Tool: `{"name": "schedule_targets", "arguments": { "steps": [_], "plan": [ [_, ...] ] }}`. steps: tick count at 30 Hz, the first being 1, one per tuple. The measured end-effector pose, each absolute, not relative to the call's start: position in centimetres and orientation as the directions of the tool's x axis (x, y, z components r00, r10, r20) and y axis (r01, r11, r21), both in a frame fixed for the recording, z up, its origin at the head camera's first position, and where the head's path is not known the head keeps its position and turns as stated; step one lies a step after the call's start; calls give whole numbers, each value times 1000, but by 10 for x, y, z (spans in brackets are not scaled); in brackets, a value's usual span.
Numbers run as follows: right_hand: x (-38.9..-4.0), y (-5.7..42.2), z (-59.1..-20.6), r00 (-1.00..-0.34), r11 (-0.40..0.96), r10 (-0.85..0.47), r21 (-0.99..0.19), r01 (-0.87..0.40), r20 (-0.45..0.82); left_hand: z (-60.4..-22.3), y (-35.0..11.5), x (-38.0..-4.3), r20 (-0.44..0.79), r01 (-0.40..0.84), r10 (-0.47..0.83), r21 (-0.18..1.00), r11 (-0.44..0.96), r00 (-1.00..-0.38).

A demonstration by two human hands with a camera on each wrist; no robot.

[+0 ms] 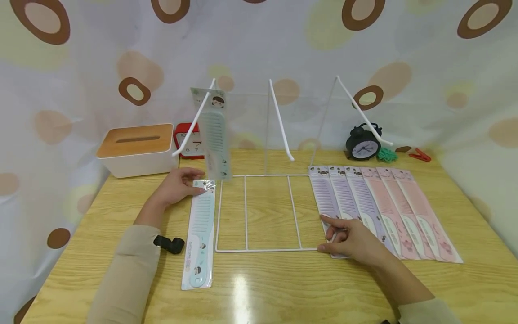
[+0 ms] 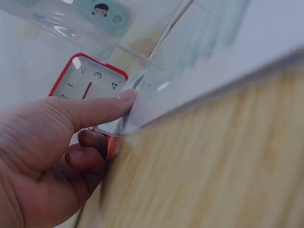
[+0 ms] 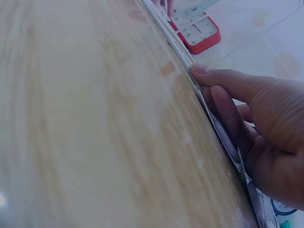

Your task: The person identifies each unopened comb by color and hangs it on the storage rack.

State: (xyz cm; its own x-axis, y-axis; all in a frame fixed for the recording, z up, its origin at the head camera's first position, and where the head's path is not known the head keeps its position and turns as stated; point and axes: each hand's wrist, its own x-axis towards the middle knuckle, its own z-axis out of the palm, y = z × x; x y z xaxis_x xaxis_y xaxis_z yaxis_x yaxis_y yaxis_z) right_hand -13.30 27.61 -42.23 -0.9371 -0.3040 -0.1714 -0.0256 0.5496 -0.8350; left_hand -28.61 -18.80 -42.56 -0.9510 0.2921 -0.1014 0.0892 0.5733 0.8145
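Comb pack, the pale green one, lies flat on the counter, just left of the white wire rack. The left hand is at its top end. It is partly open, with the thumb touching the pack's top corner and the other fingers bent. I can't tell if a finger is under the pack to pinch it.

To get a good hold, I think it helps to slip a finger under the top edge and press the thumb down. The plastic looks shiny, so it may slide. Lifting slowly should keep it from bumping the other green comb pack, which hangs close by on the rack's left hook.

The right hand is partly open too, and I see nothing gripped in it. Its thumb is at the rack's front right corner, and its pointing finger reaches to the nearest of three purple packs. Three pink packs lie next to those.

The green packs have small words and little cartoon heads, but the words are too tiny to read. Numbers like 1, 2, 3 and 4 show on the red clock. The black clock has numbers too small to read.
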Motion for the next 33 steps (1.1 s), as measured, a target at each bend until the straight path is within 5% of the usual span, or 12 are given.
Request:
{"name": "schedule_targets", "arguments": {
  "steps": [9, 16, 25, 33],
  "plan": [
    [-132, 278, -424, -937, 562, -305, -827, -30, -173, -378, -207, -274, -220, 129, 378, 693, 710, -899],
    [-134, 279, -424, -939, 554, -297, -832, -22, -173, -328, -215, -246, -131, 220, 495, 778, 588, -859],
    [-134, 279, -423, -937, 553, -304, -833, -28, -170, -280, -197, -195, 292, 471, 611, 869, 153, -736],
    [-133, 278, -423, -935, 545, -313, -838, -31, -169, -265, -163, -167, 677, 639, 285, 736, -224, -679]
  ]
}}
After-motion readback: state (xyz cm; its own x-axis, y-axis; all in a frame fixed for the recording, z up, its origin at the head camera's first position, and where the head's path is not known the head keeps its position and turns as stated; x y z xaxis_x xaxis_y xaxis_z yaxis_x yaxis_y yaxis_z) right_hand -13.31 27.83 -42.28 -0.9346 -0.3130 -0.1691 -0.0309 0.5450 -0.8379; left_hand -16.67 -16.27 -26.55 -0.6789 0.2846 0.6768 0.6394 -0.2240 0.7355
